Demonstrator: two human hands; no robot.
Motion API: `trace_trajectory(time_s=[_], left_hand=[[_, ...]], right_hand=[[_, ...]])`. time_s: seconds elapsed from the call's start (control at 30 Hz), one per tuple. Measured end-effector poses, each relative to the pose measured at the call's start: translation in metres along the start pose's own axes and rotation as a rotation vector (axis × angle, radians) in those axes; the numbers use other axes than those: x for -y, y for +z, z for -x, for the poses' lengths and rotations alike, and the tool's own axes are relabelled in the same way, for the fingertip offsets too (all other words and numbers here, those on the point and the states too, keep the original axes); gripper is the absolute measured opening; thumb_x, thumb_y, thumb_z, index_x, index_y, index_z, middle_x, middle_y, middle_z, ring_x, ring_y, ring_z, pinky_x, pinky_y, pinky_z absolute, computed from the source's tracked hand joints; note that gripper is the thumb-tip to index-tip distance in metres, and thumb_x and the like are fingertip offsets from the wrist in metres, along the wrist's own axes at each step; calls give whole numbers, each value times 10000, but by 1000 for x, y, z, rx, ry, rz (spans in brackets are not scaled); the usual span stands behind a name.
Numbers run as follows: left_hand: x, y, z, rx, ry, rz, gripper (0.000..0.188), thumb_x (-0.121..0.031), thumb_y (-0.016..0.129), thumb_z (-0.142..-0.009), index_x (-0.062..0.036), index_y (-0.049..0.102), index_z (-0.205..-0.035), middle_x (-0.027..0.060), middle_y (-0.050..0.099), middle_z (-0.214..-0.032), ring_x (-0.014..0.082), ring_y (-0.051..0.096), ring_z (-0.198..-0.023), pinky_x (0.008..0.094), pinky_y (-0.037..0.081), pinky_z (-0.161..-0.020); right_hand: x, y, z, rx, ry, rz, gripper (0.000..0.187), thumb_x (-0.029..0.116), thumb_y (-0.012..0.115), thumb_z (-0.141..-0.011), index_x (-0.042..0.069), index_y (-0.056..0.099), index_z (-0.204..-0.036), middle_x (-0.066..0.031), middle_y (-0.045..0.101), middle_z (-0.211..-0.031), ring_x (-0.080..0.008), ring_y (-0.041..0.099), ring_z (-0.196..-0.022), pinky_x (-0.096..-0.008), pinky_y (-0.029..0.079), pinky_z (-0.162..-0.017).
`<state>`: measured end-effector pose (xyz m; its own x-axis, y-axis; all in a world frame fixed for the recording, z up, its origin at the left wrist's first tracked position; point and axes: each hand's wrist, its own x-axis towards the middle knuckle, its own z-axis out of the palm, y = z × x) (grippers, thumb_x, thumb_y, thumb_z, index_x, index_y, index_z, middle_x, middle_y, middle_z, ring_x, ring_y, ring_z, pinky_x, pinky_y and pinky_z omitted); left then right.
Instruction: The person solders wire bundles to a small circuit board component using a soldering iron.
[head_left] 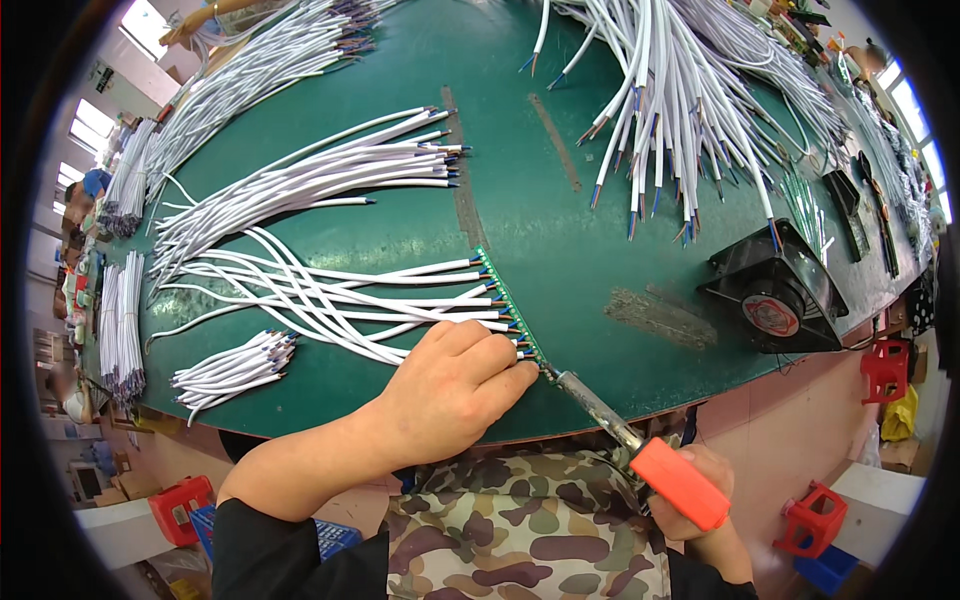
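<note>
My right hand (697, 492) is closed round the red handle of a soldering iron (682, 484). The iron's tip touches or nearly touches the near end of a narrow green circuit strip (503, 297). My left hand (462, 382) is closed in a pinch over a white cable (400, 353), its end against the strip; the fingertips partly hide it. Several other white cables (420, 273) lie with their bared ends along the strip. Farther off, a loose bundle of white cables (310, 178) rests with its coloured wire tips pointing right.
Across the green table (560, 260) lie big piles of white cables (690, 110) at the far right and far left. A black fan (775, 290) stands at the right, near a pair of black tweezers (878, 215). Short white cables (235, 372) lie at the near left. Red stools (812, 518) stand below.
</note>
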<state>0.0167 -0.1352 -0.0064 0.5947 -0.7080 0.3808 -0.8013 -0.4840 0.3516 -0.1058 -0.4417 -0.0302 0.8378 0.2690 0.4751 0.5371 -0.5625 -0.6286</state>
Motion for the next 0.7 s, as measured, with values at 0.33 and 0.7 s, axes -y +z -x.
trace_trajectory(time_s=[0.33,0.7], left_hand=[[-1,0,-1,8,-11,3,322,-31,683,-699,-32,715,-1020,58,604,-899,244,552,-789,371,449,-698],[-2,0,-2,9,-15,-3,310,-40,677,-707,-21,712,-1014,60,604,-898,248,567,-806,369,459,-713]], right_hand=[[-11,-5,4,26,-100,-65,566,128,772,-777,-3,516,-1265,-135,706,-843,-265,686,-637,-334,531,-529],[-12,-6,2,37,-116,-66,575,167,785,-791,0,517,-1271,-132,703,-823,-265,691,-634,-326,531,-525]])
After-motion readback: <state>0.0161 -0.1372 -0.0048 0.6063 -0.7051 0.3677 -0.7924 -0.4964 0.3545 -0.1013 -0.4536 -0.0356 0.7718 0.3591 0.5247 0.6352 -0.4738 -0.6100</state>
